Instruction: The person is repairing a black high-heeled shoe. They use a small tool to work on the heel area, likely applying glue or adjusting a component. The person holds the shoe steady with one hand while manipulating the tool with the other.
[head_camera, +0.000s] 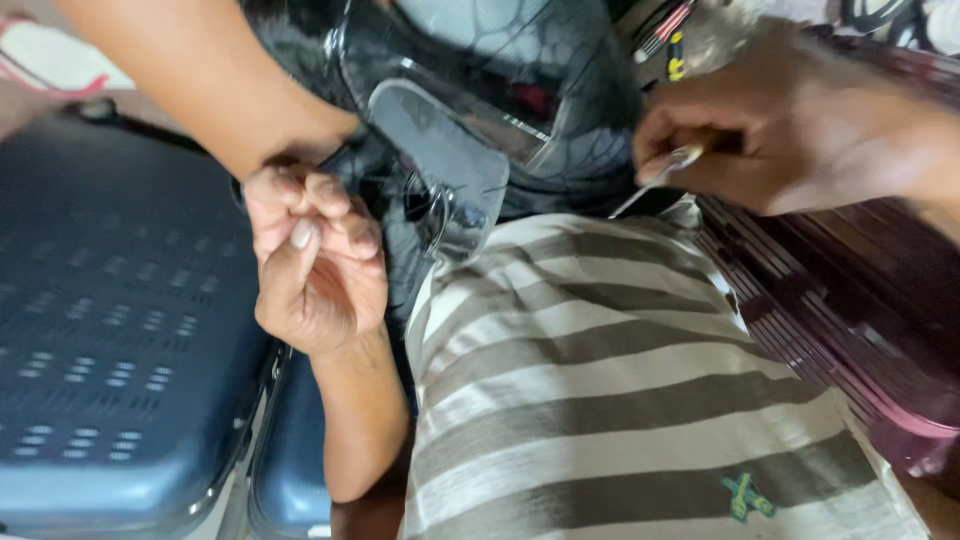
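Observation:
My left hand (315, 265) is a closed fist held in front of my striped shirt (600, 400), thumb pressed against the curled fingers; nothing shows inside it. It touches the edge of a glossy black material with a web pattern (500, 70) and a clear plastic piece (440, 170). My right hand (790, 130) pinches a thin metal needle-like tool (655, 180) between thumb and fingers, tip pointing down-left toward the shirt and black material. Another person's bare forearm (200, 80) reaches in from the upper left and ends just above my left fist; its hand is hidden.
A blue perforated metal seat (100, 300) fills the left side, a second blue seat edge (290, 450) beside it. A maroon ribbed plastic object (850, 310) lies along the right. Coloured bands (665, 35) show at the top.

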